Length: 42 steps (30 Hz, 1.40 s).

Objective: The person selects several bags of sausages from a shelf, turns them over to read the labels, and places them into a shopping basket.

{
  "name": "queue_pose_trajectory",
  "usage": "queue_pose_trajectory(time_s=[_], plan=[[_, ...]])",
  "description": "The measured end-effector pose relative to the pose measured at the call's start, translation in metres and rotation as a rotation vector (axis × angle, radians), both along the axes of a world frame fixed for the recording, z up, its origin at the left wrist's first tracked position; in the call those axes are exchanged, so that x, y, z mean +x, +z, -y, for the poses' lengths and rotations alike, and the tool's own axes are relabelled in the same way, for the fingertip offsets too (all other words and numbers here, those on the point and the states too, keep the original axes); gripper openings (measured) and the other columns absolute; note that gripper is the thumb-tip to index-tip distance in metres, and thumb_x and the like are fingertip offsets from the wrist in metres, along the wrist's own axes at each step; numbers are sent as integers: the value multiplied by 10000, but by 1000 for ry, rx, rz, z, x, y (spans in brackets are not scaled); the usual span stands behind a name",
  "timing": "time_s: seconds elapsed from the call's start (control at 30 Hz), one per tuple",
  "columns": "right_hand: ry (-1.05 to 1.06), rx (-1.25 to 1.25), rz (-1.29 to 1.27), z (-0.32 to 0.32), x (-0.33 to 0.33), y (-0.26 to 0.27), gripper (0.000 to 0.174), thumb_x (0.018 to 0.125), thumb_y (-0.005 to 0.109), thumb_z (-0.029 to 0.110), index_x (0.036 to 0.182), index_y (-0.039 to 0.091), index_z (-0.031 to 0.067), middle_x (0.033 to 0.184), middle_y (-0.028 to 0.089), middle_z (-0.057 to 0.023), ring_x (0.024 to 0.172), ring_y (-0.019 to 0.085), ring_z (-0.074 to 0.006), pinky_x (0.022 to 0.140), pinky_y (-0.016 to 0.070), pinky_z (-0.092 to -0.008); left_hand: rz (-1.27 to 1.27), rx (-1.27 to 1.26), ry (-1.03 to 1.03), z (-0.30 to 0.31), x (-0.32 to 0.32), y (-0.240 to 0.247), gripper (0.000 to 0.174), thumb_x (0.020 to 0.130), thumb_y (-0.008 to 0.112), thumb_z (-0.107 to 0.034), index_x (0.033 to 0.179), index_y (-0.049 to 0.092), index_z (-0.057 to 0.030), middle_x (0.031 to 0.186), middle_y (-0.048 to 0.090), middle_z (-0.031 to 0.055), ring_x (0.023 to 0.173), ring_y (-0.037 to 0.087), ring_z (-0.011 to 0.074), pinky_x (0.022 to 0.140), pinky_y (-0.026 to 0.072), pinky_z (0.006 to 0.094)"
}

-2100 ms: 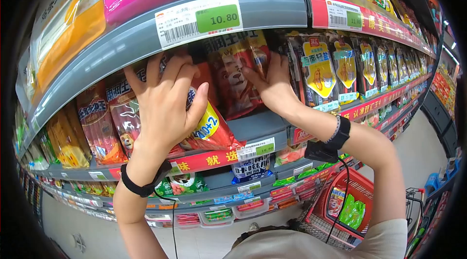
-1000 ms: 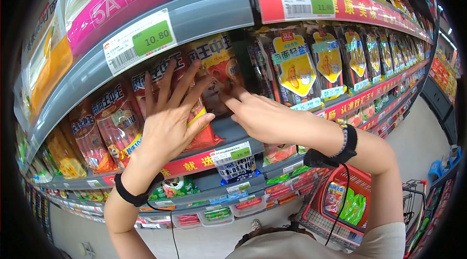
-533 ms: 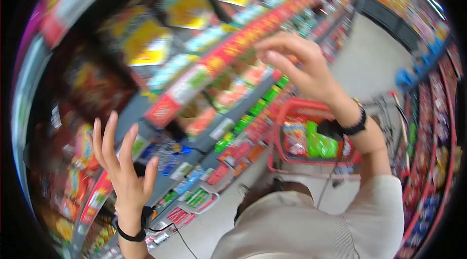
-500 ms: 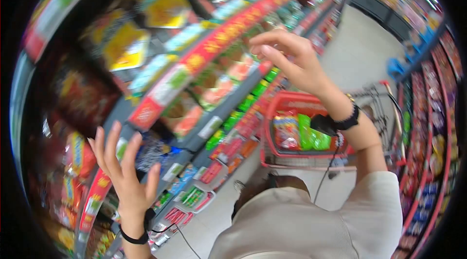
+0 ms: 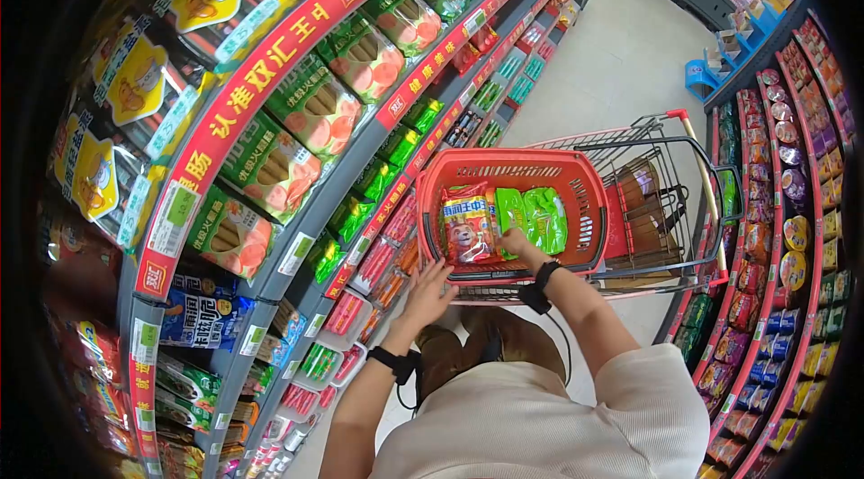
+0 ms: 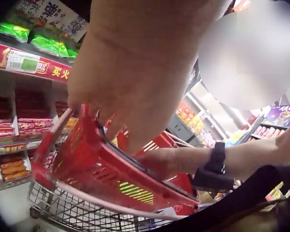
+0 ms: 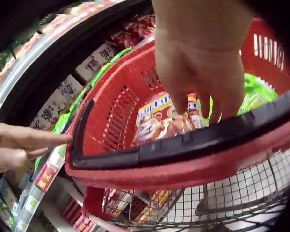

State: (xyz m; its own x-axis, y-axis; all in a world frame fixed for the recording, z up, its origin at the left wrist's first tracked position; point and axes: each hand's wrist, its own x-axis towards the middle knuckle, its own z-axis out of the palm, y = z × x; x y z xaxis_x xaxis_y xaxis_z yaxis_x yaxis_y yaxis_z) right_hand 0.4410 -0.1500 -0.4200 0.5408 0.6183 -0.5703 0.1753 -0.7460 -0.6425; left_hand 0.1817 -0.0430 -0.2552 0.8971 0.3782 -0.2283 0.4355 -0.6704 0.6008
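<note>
My right hand [image 5: 522,248] reaches down into the red shopping basket [image 5: 589,168], between a red-and-blue bag of sausages [image 5: 466,225] and bright green packs [image 5: 544,209]. In the right wrist view its fingers point down over the sausage bag [image 7: 157,116], partly hidden behind the basket's black handle [image 7: 183,142]; I cannot tell whether they grip a pack. At the basket's near left corner is my left hand [image 5: 430,297], its fingers extended at the rim. The right wrist view shows those straight fingers [image 7: 43,137] right beside the handle's corner.
The basket sits on a wire shopping cart [image 5: 661,209]. Shelves [image 5: 387,132] of packaged sausages curve along the left. Another shelf [image 5: 765,245] of snacks and cups lines the right. Between them runs an aisle floor [image 5: 621,74], with a blue rack [image 5: 720,56] farther off.
Both hands have left the sausage bags on the shelf and moved to the basket. The right hand has gone down inside it; the left has come to its rim. The view has turned right.
</note>
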Motion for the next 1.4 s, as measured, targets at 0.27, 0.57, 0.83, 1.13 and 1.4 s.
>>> queue_pose_trajectory(time_s=[0.27, 0.57, 0.83, 1.13, 1.4], plan=[[-117, -45, -8, -22, -28, -50, 554, 724, 720, 431, 1024, 654, -31, 981, 668, -191, 909, 646, -284, 796, 486, -356, -38, 96, 5, 26, -11, -26, 540, 834, 620, -259, 1300, 479, -24, 1494, 238, 163, 1392, 197, 318, 1109, 215, 454], [-309, -132, 57, -36, -26, -17, 713, 666, 750, 515, 1105, 614, -29, 1097, 633, -201, 1026, 608, -278, 860, 481, -354, -84, 69, 11, 25, -6, -23, 535, 846, 604, -258, 1298, 475, -3, 1499, 216, 174, 1392, 195, 317, 1109, 228, 432], [-278, -29, -124, -38, -27, -19, 1016, 578, 803, 554, 1242, 409, -107, 1241, 499, -296, 1162, 486, -412, 969, 415, -418, -104, 24, 7, 24, -6, -19, 545, 852, 604, -262, 1315, 460, -12, 1510, 192, 172, 1401, 166, 328, 1105, 228, 428], [-361, -50, -56, -43, -28, 13, 895, 575, 864, 419, 1173, 444, -97, 1153, 586, -229, 1020, 604, -277, 823, 499, -346, -106, 40, -17, 22, -8, -21, 534, 864, 595, -268, 1314, 458, -17, 1515, 184, 162, 1400, 169, 318, 1099, 247, 420], [-311, 183, -59, -45, -18, 13, 405, 651, 805, 380, 738, 650, 15, 681, 643, -63, 600, 600, -170, 568, 471, -301, -96, 30, -23, 19, -8, -15, 528, 857, 602, -267, 1308, 471, -26, 1514, 194, 150, 1400, 176, 304, 1097, 257, 417]])
